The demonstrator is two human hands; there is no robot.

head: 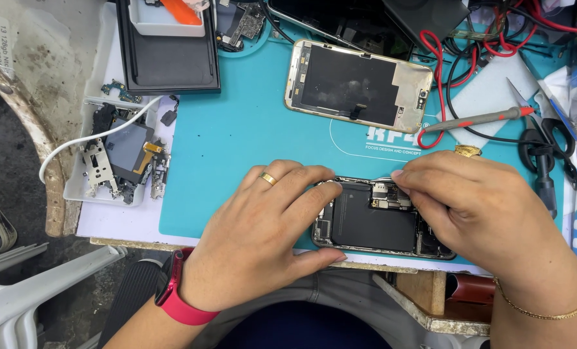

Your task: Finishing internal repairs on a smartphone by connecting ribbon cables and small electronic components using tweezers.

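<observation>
Pinching something thin and pale at the top edge of the opened phone [372, 220], the right hand [482, 207] has its fingers [408, 181] drawn together over the small circuit parts there; what they pinch is too small to tell. The left hand [269, 226] lies flat with its fingers [314, 194] spread loosely, pressing on the phone's left end and steadying it, thumb along the near edge. The phone lies face-open on the blue mat [236, 142], between the two hands and close to the near edge of the table [127, 223]. Farther back on the mat lies a detached screen panel [359, 85], well apart from the hands. To the right rest a red-tipped probe [489, 118] and black tweezers [544, 161]. At the left a white tray [117, 155] holds loose phone parts.
</observation>
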